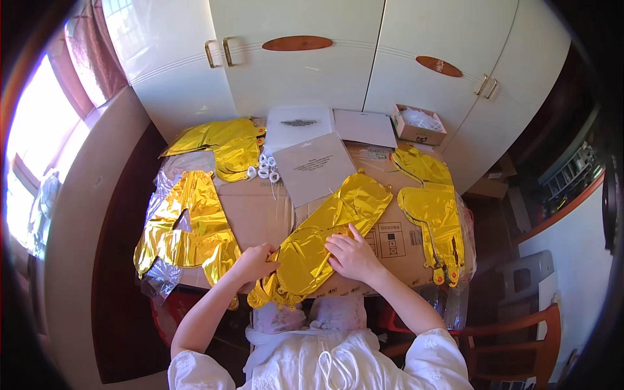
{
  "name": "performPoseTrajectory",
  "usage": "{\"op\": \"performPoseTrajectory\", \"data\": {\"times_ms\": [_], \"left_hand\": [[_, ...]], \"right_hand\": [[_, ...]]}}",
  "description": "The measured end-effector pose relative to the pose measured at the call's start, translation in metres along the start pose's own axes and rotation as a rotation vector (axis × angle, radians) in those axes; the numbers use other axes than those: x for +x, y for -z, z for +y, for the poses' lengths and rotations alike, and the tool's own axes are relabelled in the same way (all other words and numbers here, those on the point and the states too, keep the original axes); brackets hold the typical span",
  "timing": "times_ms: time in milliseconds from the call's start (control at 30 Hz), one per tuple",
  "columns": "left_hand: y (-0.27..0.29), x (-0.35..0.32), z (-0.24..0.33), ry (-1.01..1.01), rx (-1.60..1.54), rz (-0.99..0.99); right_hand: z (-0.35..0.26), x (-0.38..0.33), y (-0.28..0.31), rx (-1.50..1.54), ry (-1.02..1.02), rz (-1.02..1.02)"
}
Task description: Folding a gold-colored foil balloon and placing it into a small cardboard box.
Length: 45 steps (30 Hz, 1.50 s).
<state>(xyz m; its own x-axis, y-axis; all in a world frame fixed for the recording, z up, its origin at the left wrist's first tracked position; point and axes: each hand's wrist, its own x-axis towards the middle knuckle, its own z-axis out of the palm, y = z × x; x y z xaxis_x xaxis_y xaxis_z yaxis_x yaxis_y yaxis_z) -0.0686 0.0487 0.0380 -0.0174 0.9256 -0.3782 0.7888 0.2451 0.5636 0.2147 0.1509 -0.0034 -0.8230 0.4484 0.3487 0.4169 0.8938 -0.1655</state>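
Your cardboard-covered table (pixel 257 207) bears a flat gold foil balloon (pixel 311 250), slanted directly before you, likely central for easy reach; a pale sheet (pixel 312 179) lies just beyond, apparently leaving room; your right hand (pixel 356 255) rests on the balloon, fingers moderately spread, seemingly to keep it flat; your left hand (pixel 255 262) narrows its fingers at the left edge, apparently pinching; dark print, illegible here, marks the sheet.

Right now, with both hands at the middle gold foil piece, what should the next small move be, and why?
Probably a light smoothing stroke across the middle gold foil piece with the right hand: creases show in the foil, that hand lies on it with fingers spread, and the left hand is at its left edge, seemingly able to steady it.
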Motion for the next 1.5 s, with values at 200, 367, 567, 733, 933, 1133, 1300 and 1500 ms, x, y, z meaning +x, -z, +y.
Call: {"op": "performPoseTrajectory", "data": {"times_ms": [200, 367, 567, 733, 933, 1133, 1300, 1500], "left_hand": [[-0.004, -0.010, 0.012, 0.015, 0.113, 0.092], [0.000, -0.018, 0.019, -0.148, 0.295, 0.282], [-0.021, 0.017, 0.064, -0.757, 0.553, 0.227], [-0.039, 0.060, 0.080, -0.829, 0.677, 0.196], [-0.056, 0.072, 0.061, -0.677, 0.704, 0.297], [-0.059, 0.078, 0.059, -0.721, 0.711, 0.322], [-0.058, 0.078, 0.058, -0.693, 0.714, 0.263], [-0.058, 0.079, 0.059, -0.715, 0.691, 0.300]], "right_hand": [[-0.001, -0.005, 0.000, -0.017, 0.021, -0.005], [0.002, -0.005, 0.002, 0.041, 0.018, 0.097], [0.037, -0.001, 0.015, 0.083, -0.295, 0.341], [0.088, -0.016, 0.001, 0.574, -0.745, 0.551], [0.072, 0.009, 0.029, 1.394, -1.110, 0.731], [0.084, 0.013, 0.012, 0.455, -0.599, 0.470], [0.050, 0.060, -0.008, 0.143, -0.057, 0.057], [0.065, 0.076, -0.030, -0.001, -0.016, -0.192]]}}
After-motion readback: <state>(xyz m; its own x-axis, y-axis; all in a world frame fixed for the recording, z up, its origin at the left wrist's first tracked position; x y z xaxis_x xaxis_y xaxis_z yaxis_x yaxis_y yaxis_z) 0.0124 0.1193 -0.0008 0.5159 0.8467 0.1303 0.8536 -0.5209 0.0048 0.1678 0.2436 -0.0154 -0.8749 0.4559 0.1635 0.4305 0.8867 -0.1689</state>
